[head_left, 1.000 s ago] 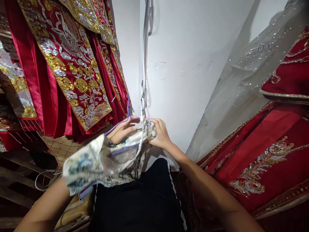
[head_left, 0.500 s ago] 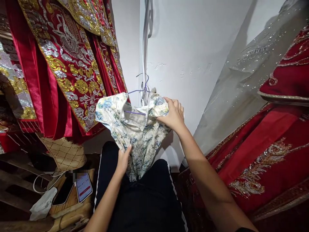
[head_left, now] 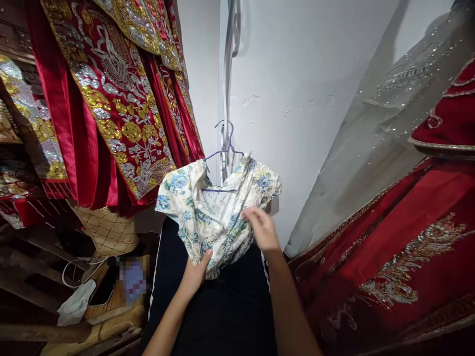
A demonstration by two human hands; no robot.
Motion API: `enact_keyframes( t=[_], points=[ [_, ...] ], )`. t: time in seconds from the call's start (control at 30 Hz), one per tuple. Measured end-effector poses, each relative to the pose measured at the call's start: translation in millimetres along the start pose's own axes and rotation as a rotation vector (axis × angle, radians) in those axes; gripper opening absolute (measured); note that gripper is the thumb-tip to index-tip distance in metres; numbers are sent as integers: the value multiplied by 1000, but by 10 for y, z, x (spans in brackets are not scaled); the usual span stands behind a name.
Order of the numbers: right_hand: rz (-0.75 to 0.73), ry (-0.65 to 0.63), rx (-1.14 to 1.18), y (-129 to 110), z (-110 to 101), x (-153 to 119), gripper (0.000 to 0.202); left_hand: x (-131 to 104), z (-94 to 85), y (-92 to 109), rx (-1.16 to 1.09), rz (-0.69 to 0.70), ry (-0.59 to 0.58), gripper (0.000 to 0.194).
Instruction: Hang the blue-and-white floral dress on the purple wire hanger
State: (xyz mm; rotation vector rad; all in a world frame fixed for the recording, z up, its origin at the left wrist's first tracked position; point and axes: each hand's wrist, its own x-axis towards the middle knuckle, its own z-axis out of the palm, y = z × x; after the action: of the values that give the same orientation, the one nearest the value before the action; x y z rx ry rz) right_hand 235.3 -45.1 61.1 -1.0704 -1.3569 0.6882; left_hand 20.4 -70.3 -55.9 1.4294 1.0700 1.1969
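A short-sleeved floral top (head_left: 218, 225), cream with blue blooms, on a thin purple hanger (head_left: 230, 141) above a person's dark-clothed lap (head_left: 230, 306). The left hand (head_left: 197, 273) grips its lower side, thumb in front; the right hand (head_left: 262, 230) — slightly blurred — has its fingertips at the front. At left hangs a red garment (head_left: 129, 113) — embroidered in gold and silver.

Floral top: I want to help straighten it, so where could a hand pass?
Probably right of the purple hanger, before the white wall, up to the sheer cloth. Crowded: left, by the red embroidered garment; below, by the left hand and dark trousers.
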Motion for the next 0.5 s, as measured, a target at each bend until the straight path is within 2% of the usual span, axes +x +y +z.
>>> enact_keyframes(
  t=[0.07,0.13,0.23,0.4,0.5],
  points=[
    [133,-251,1,127,237,-129,37,-2,-4,-6,-30,-21,107,71],
    [163,-336,-43,195,414,-223,42,-7,9,-22,-43,-28,126,74],
    [152,-323,-103,241,517,-312,44,-17,47,-60,-45,-3,132,76],
    [206,-167,-221,355,449,-367,44,-34,84,-90,-63,37,116,74],
    [236,-214,-209,430,450,-376,49,-50,71,-87,-54,42,92,68]
  ],
)
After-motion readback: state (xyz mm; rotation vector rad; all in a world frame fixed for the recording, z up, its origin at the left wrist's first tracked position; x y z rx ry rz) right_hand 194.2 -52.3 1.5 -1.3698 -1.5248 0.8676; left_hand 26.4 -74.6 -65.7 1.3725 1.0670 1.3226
